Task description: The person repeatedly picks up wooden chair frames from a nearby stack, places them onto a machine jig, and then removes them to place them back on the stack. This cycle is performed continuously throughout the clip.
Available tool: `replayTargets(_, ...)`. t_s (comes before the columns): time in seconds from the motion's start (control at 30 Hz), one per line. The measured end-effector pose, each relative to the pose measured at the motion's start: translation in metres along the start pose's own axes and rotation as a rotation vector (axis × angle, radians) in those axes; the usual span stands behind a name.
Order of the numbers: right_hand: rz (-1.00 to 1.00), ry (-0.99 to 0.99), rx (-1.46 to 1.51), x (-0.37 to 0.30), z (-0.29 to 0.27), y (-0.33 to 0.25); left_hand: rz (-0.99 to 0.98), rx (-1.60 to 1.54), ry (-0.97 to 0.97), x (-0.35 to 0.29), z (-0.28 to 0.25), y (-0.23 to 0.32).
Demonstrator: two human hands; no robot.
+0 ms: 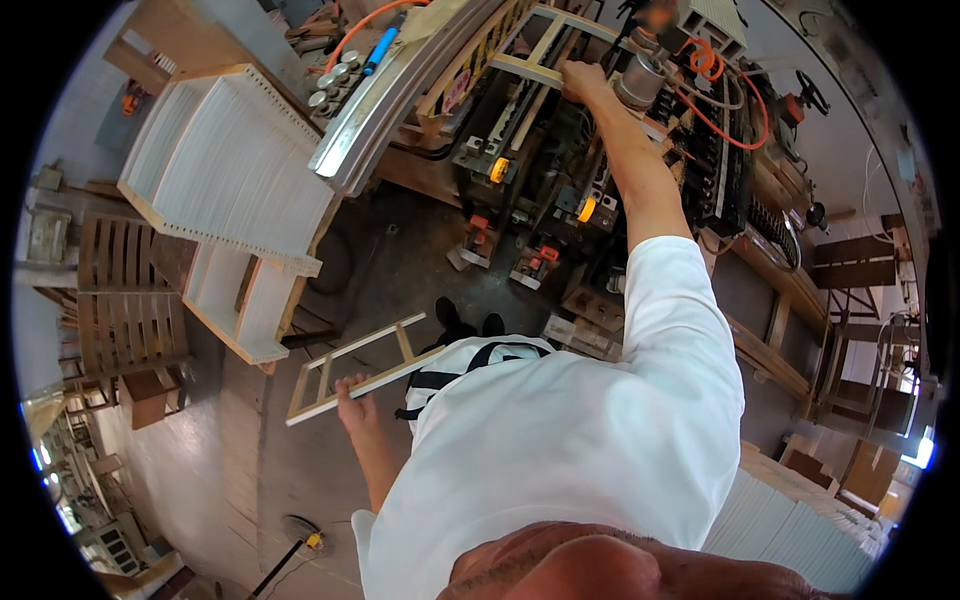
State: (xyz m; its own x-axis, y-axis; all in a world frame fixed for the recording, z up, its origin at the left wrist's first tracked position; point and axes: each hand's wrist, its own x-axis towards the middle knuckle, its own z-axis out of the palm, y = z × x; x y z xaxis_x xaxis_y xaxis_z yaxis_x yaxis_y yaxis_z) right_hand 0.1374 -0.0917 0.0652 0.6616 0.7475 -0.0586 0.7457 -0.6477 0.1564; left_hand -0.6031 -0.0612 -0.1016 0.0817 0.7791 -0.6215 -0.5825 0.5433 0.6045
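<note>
Down at my left side, my left hand (358, 402) is closed around the lower rail of a ladder-like wooden frame (392, 374), pale and narrow with a few crosspieces. My right arm reaches far forward over a dark machine (530, 160). There my right hand (584, 82) is closed at the near corner of a second wooden frame (528, 69), which lies across the machine's rails. The fingertips of that hand are partly hidden by the hand itself.
Tall stacks of white-edged frames (235, 150) stand at the left. A shiny curved metal piece (365, 135) juts out between them and the machine. Orange coiled hose (707, 60) hangs at the far right. Yellow knobs (499, 170) stick out from the machine's near side. Slatted wooden racks (130, 290) are farther left.
</note>
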Motion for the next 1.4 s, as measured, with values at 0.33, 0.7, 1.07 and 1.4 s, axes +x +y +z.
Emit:
replayTargets(0.33,-0.016,0.663,0.365,-0.019,-0.022,-0.014,0.361,0.328,-0.123,-0.108,-0.067,0.196)
replayTargets(0.7,-0.108,0.340,1.452,-0.221,0.026,-0.280,0.655,0.138,0.133,0.114,-0.089,0.362)
replayTargets(1.07,0.374,0.028,1.021,-0.445,0.182,-0.341,0.374,0.826,0.428,0.402,0.027,0.362)
replayTargets(1.4,0.619,-0.195,0.809,-0.536,0.212,-0.337,1.279,1.462,-0.042,0.293,0.067,0.308)
